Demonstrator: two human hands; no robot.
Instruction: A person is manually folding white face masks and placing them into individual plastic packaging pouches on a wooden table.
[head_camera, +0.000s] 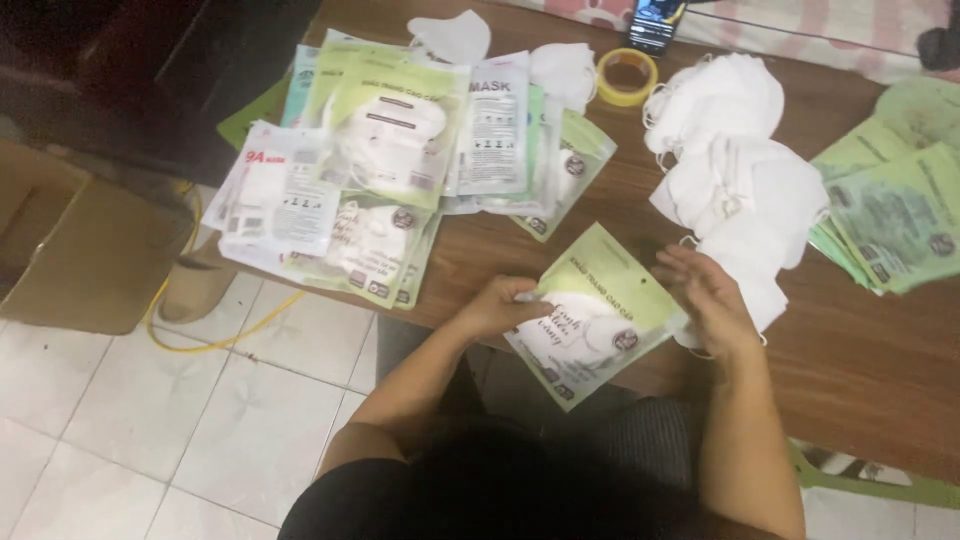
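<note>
Here the left hand is curled, its fingers pinching the left edge of a pale green packet with a white mask inside, the forearm coming up from the near side with the elbow bent. The right hand sits at the packet's right edge, fingers loosely spread and slightly bent over that corner; whether they grip it or only rest on it is hard to tell from this blurred view. The packet is tilted, lying at the near edge of the brown table and partly overhanging it. Just right of the right hand is a heap of loose white masks. To the far left lies a spread pile of filled packets, and at the right edge a stack of green packets. A roll of yellow tape sits at the far side.
</note>
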